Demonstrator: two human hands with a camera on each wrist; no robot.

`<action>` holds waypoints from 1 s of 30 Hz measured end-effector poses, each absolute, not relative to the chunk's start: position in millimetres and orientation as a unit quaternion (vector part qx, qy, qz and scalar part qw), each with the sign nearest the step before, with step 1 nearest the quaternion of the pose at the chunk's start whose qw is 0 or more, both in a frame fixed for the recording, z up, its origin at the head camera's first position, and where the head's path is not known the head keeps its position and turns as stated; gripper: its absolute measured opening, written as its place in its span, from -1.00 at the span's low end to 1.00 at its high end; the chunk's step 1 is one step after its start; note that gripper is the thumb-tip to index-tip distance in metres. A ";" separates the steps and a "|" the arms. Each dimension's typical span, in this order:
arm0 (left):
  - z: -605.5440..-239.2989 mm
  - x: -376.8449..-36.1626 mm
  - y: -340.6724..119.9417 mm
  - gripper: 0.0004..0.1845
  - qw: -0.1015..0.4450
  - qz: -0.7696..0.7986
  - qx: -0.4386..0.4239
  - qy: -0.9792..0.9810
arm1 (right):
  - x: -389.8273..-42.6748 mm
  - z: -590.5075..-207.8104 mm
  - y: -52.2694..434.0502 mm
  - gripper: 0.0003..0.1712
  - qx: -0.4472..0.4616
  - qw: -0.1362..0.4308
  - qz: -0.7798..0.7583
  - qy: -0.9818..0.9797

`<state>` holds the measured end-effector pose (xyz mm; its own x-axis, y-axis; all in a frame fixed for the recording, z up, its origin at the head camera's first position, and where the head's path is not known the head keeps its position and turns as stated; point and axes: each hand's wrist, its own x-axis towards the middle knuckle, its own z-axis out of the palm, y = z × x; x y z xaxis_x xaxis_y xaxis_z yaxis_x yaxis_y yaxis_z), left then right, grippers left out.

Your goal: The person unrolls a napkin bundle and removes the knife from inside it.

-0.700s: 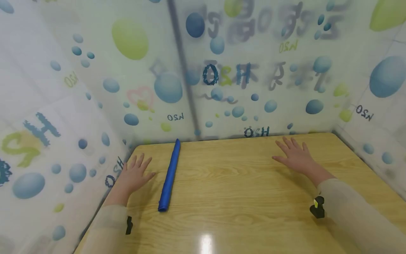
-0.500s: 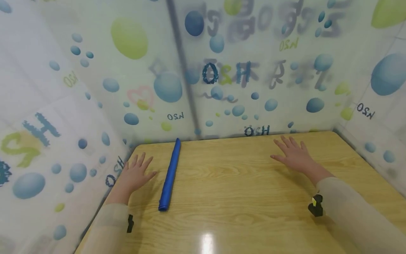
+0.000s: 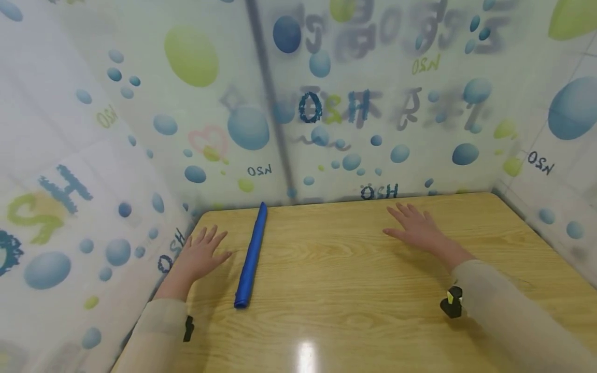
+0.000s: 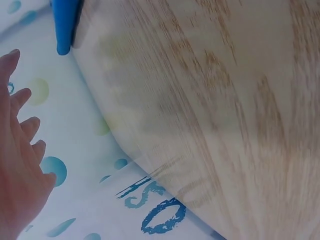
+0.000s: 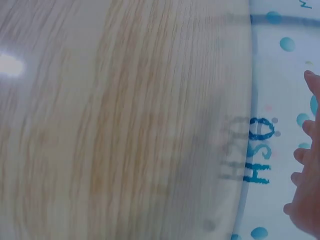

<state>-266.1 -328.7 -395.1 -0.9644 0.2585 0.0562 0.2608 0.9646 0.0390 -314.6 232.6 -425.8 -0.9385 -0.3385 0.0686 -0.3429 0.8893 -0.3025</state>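
A long blue rolled cloth (image 3: pixel 251 256) lies on the wooden table (image 3: pixel 345 290), running from the back edge toward me at the left. My left hand (image 3: pixel 201 254) lies flat and open just left of the roll, not touching it; its fingers (image 4: pixel 20 135) show in the left wrist view with the roll's end (image 4: pixel 65 22) above them. Over the back right of the table my right hand (image 3: pixel 415 228) is open, palm down, fingers spread; its fingers (image 5: pixel 307 165) show at the edge of the right wrist view. Neither hand holds anything.
Plastic sheeting printed with blue and green bubbles (image 3: pixel 289 103) walls the table at the back, left and right. A dark pole (image 3: pixel 270 103) runs behind the sheeting. Small black devices (image 3: pixel 451 303) sit on both wrists.
My right hand has slid a little to the left across the table. The left hand and the blue roll have stayed where they were.
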 end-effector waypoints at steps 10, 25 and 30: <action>-393.0 -262.6 -318.9 -0.33 0.032 0.008 -0.127 -0.991 | -307.6 -427.0 198.0 -0.21 0.237 0.033 0.214 -0.947; -390.5 -249.7 -311.8 -0.57 0.040 -0.036 -0.198 -0.979 | -303.6 -433.4 152.0 -0.44 0.323 -0.017 0.335 -0.885; -393.9 -246.6 -316.1 -0.60 0.045 -0.028 -0.202 -0.978 | -308.5 -434.0 128.5 -0.47 0.328 -0.037 0.339 -0.881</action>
<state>-246.6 -316.1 -393.9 -0.9141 0.3934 0.0985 0.3984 0.9165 0.0371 -308.5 128.5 -434.0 -0.7822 -0.6027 0.1578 -0.5529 0.5548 -0.6217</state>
